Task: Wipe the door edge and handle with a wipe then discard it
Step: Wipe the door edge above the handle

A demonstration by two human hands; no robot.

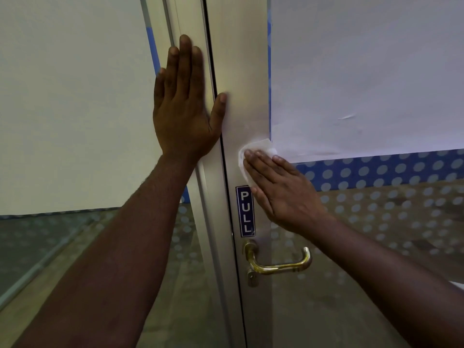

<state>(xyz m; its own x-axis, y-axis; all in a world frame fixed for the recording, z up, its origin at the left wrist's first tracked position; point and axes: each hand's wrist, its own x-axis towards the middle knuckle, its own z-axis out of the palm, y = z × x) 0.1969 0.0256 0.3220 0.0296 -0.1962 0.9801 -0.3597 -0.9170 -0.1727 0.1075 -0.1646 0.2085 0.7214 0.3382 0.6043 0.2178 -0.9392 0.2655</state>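
Note:
The door's metal edge strip (238,71) runs top to bottom through the middle of the head view. My right hand (281,192) presses a white wipe (261,146) flat against this strip, just above a blue PULL sticker (245,210). Only the wipe's upper part shows past my fingertips. A brass lever handle (278,266) sits below the sticker, untouched. My left hand (183,101) lies flat with fingers spread on the neighbouring frame, thumb reaching over the dark gap onto the door.
White paper (364,71) covers the door's glass pane at the right, above a band of blue film with pale dots (376,172). Another paper-covered pane (70,96) fills the left. Dotted glass continues below both.

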